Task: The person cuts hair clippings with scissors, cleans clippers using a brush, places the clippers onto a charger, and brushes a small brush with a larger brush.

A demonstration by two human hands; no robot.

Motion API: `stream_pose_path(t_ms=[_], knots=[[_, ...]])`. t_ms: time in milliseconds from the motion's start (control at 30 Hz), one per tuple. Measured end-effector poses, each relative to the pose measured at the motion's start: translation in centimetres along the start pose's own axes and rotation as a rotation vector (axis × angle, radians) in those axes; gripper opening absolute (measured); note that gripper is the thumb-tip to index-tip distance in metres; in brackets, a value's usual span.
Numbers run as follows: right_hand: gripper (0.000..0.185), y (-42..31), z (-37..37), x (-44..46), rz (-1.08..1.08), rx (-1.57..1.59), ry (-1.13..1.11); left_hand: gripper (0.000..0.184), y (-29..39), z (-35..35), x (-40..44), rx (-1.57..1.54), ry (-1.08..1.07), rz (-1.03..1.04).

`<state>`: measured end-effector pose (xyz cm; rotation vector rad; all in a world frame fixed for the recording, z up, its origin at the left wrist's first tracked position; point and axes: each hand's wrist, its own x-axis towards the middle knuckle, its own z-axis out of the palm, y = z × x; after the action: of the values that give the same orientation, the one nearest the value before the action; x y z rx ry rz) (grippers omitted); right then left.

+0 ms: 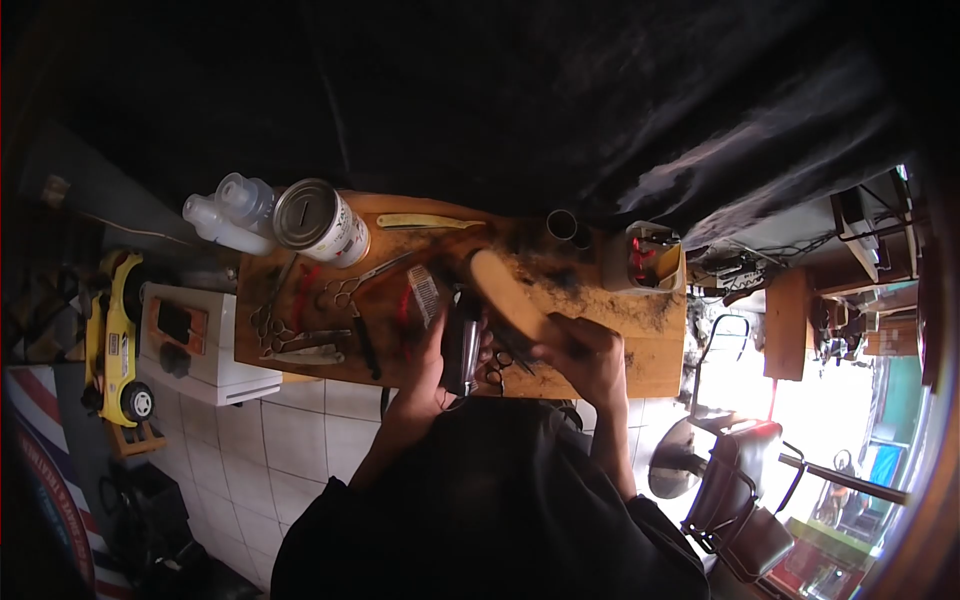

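My left hand (428, 362) is closed around a dark, shiny hair clipper (464, 352), held upright over the front edge of the wooden table. In my right hand (588, 352) is a long, pale wooden brush (505, 290), tilted up and left so that its rounded end lies just above the clipper; its bristles are hidden. Scissors (497, 372) with dark finger rings lie between my hands. Left of the clipper lie a pale comb (424, 292) and more scissors (350, 288).
The table (640, 345) carries loose dark hair, a large tin (320, 225), plastic bottles (235, 215), a straight razor (425, 221), a cup (562, 224) and a container of tools (640, 262). A white cabinet (205, 350) stands left; a barber chair (740, 480) stands right.
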<state>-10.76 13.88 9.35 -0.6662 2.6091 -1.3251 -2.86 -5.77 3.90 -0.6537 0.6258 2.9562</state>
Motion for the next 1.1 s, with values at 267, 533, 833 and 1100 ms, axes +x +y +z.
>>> stream_pose_path(t_ms=[267,533,833,1100], knots=[[0.045,-0.4,0.1,-0.1,-0.349,0.286,-0.363,0.056,0.9,-0.5,0.4,0.012,-0.074,-0.075],[0.047,-0.6,-0.1,0.3,0.056,0.02,0.078,0.05,0.4,-0.3,-0.6,0.218,-0.127,-0.128],[0.044,-0.7,-1.0,0.2,-0.312,0.3,-0.521,0.041,0.8,-1.7,0.6,-0.07,-0.203,-0.177],[0.044,0.0,0.5,0.2,-0.026,0.115,0.084,0.054,0.9,-1.0,-0.7,0.138,-0.098,-0.196]])
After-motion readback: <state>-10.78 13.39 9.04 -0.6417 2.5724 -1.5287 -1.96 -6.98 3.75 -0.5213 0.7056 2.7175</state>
